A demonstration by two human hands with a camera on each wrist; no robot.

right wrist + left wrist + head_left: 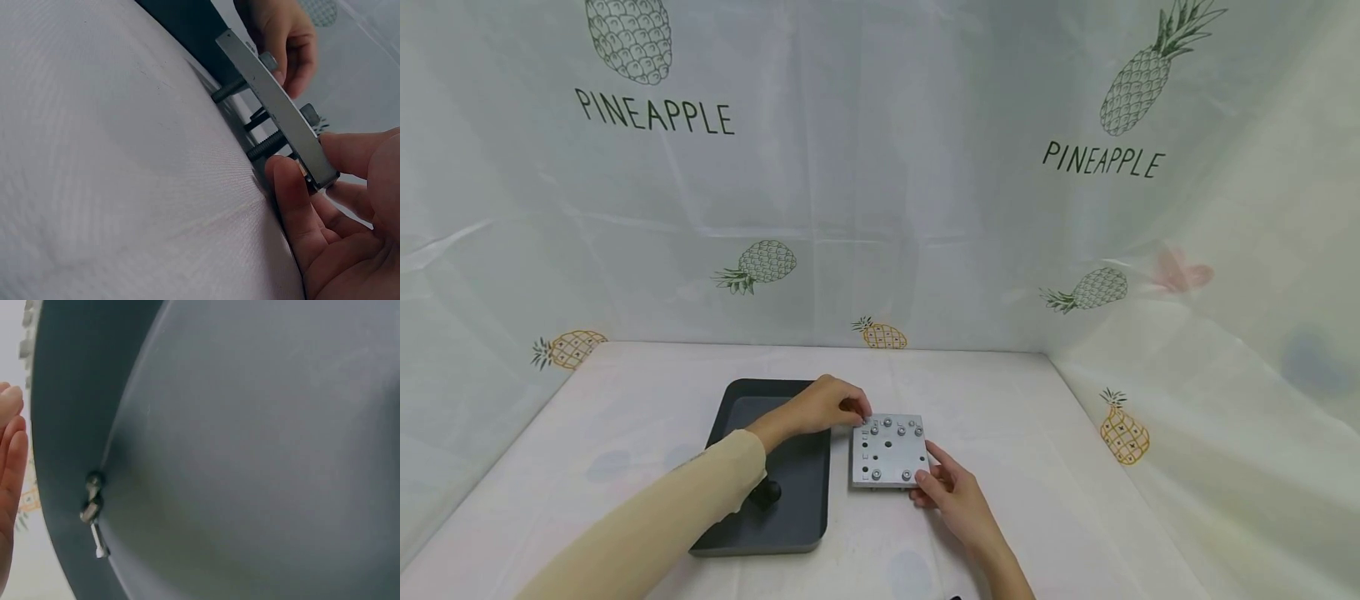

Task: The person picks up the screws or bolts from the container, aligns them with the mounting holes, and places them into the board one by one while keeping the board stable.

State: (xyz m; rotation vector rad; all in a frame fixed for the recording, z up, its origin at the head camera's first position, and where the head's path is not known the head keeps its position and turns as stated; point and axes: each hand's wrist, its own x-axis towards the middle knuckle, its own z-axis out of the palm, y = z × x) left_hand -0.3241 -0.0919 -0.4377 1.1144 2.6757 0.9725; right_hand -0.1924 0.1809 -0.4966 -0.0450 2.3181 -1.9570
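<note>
While the metal plate is sitting on the tabletop at 3 o'clock of the tray, left hand is pinching a corner bolt, right hand is gripping its stiff, probably heavy edge.

— What is the work piece?

— A square grey metal plate, flat-faced, with round-headed bolts standing in its holes, most of them along the far edge and two near the front edge.

— How does it sit?

— Level, face up, raised off the tabletop on the threaded shanks that poke out beneath it; the right wrist view shows the gap under its thin edge.

— And where?

— Near the middle of the tabletop, somewhat toward the front edge, with the white cloth under it.
</note>
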